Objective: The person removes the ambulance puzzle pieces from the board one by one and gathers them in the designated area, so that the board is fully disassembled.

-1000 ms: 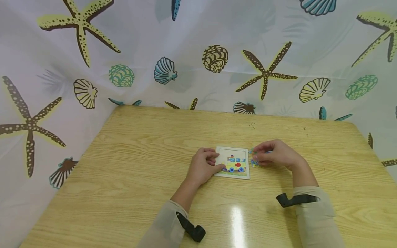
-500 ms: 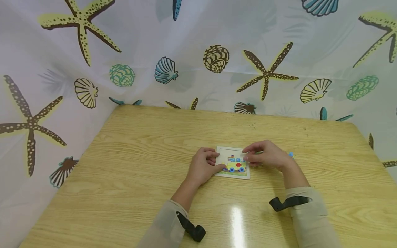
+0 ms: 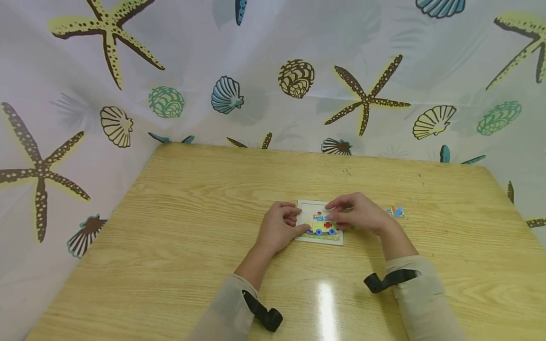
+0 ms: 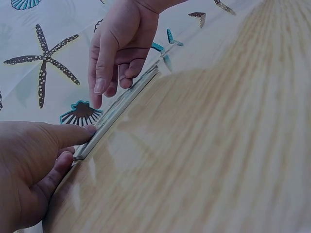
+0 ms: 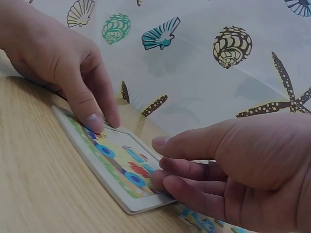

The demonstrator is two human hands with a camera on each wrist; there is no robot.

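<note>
A small square jigsaw puzzle board (image 3: 308,208) with a pale rim lies on the table, its lower part showing a yellow ambulance (image 5: 141,169) with blue wheels and a red cross. My left hand (image 3: 277,228) grips the board's left edge, thumb (image 5: 95,121) on top and fingers at the side. Over the right side of the board hovers my right hand (image 3: 360,213), thumb and fingertips apart; no piece shows between them. Loose puzzle pieces (image 3: 396,211) lie to the right, partly behind my right hand; in the right wrist view, pieces (image 5: 199,221) lie below the fingers.
The wood-grain table (image 3: 204,227) stretches around the board. A white cloth (image 3: 264,42) printed with shells and starfish hangs behind the table and along its sides. Black wrist straps (image 3: 390,280) sit on both sleeves.
My right hand has moved left from the loose pieces to above the board's right side, exposing pieces behind its wrist. My left hand keeps its hold on the board's left edge.
</note>
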